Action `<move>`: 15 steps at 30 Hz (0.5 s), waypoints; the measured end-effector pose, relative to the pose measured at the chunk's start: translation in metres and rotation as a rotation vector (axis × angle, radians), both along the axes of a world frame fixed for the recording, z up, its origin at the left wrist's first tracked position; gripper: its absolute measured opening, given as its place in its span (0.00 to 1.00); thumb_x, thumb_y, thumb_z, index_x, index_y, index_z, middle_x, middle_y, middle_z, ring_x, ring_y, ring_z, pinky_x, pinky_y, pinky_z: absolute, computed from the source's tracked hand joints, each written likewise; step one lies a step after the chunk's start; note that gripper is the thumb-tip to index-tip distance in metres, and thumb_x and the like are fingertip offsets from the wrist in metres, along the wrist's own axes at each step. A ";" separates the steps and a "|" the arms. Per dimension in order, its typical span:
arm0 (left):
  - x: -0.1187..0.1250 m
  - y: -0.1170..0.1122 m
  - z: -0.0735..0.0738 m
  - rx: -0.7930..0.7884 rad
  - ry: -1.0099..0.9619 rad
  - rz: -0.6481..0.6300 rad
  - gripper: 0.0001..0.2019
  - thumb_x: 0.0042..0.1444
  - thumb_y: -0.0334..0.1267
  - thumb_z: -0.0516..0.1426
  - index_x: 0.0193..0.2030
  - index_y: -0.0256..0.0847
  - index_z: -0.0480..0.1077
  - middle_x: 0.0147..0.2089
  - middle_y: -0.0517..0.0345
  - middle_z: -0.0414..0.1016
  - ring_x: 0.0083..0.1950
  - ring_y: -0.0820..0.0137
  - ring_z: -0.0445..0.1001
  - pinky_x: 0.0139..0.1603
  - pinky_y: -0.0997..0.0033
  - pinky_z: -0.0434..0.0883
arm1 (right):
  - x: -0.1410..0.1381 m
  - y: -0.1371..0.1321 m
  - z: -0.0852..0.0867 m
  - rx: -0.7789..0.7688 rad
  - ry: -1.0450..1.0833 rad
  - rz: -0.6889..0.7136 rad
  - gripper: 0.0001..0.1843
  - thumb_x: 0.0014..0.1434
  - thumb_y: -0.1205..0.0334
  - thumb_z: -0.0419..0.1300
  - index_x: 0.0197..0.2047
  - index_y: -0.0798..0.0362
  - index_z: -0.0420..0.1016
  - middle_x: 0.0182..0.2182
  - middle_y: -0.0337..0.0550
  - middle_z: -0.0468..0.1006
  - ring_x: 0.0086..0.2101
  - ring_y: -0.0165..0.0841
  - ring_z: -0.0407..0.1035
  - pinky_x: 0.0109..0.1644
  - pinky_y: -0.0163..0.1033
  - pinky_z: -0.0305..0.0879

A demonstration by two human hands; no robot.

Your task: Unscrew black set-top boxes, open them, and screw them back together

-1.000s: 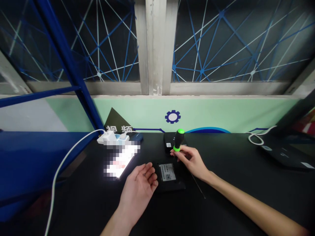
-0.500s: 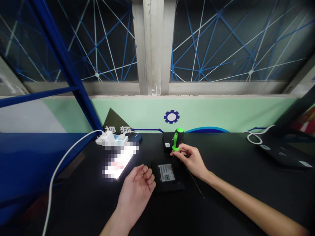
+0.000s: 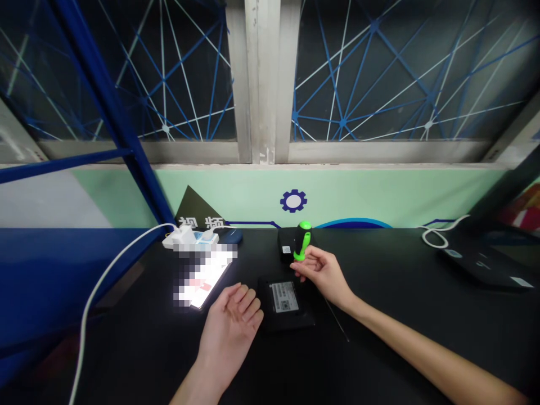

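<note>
A black-and-green screwdriver [image 3: 302,241] stands upright with its handle up. My right hand [image 3: 324,274] is closed on it just below the green collar, thumb and fingers pinching there. Its tip is hidden. Beneath lies a flat black device [image 3: 301,319] with a white printed label [image 3: 286,297]. My left hand [image 3: 233,326] rests palm up by the device's left edge. Its fingers are curled in, and whatever they hold, if anything, is hidden. A thin dark rod [image 3: 337,320] lies right of the device, partly under my right hand.
Behind the device stands a black box [image 3: 286,247] with a small white label. To the left are a lit phone [image 3: 206,281], a white power strip [image 3: 171,241] and a trailing white cable [image 3: 86,315]. Another black device [image 3: 485,270] lies far right near a cable loop [image 3: 436,243].
The screwdriver handle has turned, its green side now facing right instead of left. My left hand's fingers look more curled together. The flat device stays in place.
</note>
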State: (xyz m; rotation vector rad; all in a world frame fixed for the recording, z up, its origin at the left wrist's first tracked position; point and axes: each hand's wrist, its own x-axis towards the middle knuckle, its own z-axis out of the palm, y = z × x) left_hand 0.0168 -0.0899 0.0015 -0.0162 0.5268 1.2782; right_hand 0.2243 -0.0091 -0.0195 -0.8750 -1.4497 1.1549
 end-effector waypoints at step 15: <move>0.000 -0.001 -0.001 0.026 0.006 -0.064 0.17 0.64 0.30 0.53 0.24 0.41 0.53 0.23 0.67 0.49 0.21 0.78 0.53 0.21 0.74 0.57 | -0.001 -0.004 0.005 0.044 -0.079 0.019 0.18 0.52 0.47 0.70 0.32 0.53 0.76 0.22 0.38 0.75 0.23 0.31 0.71 0.28 0.37 0.72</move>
